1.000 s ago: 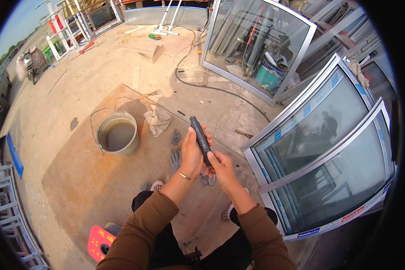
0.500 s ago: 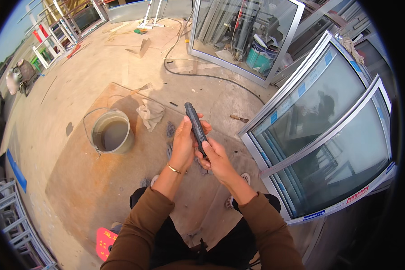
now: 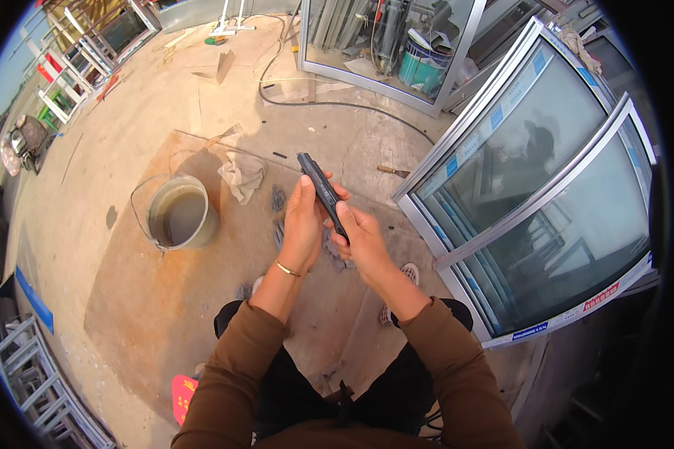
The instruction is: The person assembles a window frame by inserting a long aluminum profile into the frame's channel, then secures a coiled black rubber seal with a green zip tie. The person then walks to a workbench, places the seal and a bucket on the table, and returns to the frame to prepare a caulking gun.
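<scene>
A slim black tool that looks like a utility knife is held at a slant in front of me, its far end pointing up and to the left. My left hand wraps around its middle from the left, thumb lying along the side. At the near end, my right hand closes on it, the thumb pressed on top. Whether a blade is out I cannot make out. Below both hands, dark grey scraps lie on the ground near my shoes.
Left of my hands stands a metal bucket of murky liquid, beside a crumpled pale rag. A framed sliding window leans at my right, with a wooden-handled scraper near its corner. A dark cable crosses the ground ahead.
The view has tilted slightly, so the bucket, windows and cable sit higher in the picture. Both hands keep their hold on the black tool, with the grip much the same.
</scene>
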`<state>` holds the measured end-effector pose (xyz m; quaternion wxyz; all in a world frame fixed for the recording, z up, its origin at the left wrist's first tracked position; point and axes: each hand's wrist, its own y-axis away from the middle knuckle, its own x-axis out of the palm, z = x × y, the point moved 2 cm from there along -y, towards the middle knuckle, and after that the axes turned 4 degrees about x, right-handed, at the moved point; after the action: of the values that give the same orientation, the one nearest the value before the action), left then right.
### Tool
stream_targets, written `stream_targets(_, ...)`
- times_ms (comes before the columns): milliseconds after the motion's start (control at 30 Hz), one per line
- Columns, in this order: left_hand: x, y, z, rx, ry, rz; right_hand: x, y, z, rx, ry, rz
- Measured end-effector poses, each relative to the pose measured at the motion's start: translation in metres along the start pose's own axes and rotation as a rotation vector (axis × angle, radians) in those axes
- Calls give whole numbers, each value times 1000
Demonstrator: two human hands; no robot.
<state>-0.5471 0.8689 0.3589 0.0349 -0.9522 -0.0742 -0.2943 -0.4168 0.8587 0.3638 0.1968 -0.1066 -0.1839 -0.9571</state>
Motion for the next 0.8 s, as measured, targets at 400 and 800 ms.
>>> stream_targets(400,-5,-3,-4,-110,-8,67,-8,-4,4,81,3,142)
stream_targets(800,-2,3,1,-223,-316,330,-15,-3,14,-38,65,37)
